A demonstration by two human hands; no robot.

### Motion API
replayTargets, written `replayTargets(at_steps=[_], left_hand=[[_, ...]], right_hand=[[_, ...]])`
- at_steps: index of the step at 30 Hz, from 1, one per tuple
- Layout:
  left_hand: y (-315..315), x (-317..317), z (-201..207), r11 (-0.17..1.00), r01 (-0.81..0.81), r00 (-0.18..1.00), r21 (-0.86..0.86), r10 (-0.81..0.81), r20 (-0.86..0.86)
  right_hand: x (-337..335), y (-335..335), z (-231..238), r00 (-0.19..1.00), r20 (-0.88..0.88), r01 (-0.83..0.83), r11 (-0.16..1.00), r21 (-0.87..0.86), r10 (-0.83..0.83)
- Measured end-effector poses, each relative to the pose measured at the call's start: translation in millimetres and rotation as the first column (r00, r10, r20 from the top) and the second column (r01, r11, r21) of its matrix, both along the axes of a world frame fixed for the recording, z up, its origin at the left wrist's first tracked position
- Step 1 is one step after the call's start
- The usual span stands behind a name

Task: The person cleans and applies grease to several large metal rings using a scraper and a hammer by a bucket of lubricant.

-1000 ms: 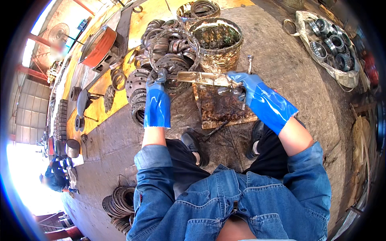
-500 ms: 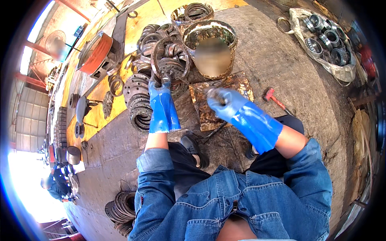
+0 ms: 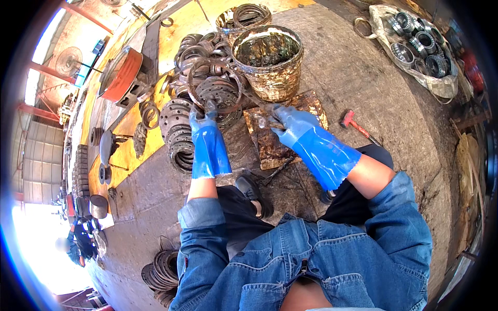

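- The left hand [image 3: 203,118], in a blue glove, is closed on the lower rim of a thin metal ring [image 3: 213,83], held upright over the ring stack [image 3: 179,132] at the far left of the concrete floor [image 3: 363,88].
- The right hand [image 3: 290,122], also gloved, is closed round a small greasy tool [image 3: 265,122] above the board [image 3: 282,137]. What kind of tool it is cannot be made out.
- The ring looks like stiff, thin steel: probably light enough for one hand, but hard-edged, and likely slick with grease. A pinch on the rim, as now, seems the natural hold; a second hand on the opposite edge would steady it.
- The bucket [image 3: 270,59] just beyond the board holds dark, sticky stuff, so anything dipped there would come out slippery.
- A red hammer [image 3: 355,123] lies on the floor to the right of the board, apart from both hands.
- A sack of bearings [image 3: 420,49] sits at the far right, well apart.
- Hard to make out: the fingertips of the left hand merge with the rings behind them, so I cannot tell whether one ring or several are held.
- The ring's far edge overlaps the pile, and its full outline is unclear.
- The board's near edge is partly hidden by the right forearm, and the lap is covered by the denim jacket [image 3: 321,259].
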State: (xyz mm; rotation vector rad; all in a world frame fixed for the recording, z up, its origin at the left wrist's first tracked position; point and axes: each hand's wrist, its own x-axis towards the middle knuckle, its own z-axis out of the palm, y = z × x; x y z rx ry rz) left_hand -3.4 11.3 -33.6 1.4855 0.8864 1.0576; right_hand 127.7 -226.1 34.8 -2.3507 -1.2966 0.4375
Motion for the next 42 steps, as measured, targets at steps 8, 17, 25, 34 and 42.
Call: replayTargets(at_steps=[8, 17, 25, 34, 42], left_hand=[[-14.3, -7.7, 13.7, 0.964, 0.215, 0.972, -0.157, -0.194, 0.135], [-2.6, -19.6, 3.5, 0.925, 0.308, 0.937, -0.224, -0.253, 0.240], [-16.5, -29.5, 20.0, 0.865, 0.340, 0.926, -0.370, -0.237, 0.295], [-25.5, -55.5, 22.6, 0.879, 0.464, 0.885, -0.110, -0.455, 0.100], [-13.5, -79.7, 23.5, 0.579, 0.669, 0.724, 0.466, -0.363, -0.587]], right_hand=[[22.3, -12.6, -22.6, 0.962, 0.227, -0.178, 0.980, 0.094, 0.153], [42.3, -23.6, -16.1, 0.936, 0.277, -0.227, 0.974, 0.002, 0.218], [69.5, -42.3, -32.9, 0.877, 0.358, -0.356, 0.934, 0.039, 0.320], [76.4, -57.0, -43.6, 0.799, 0.456, -0.441, 0.898, 0.002, 0.392], [74.5, -66.1, -48.2, 0.651, 0.647, -0.504, 0.863, -0.023, 0.397]])
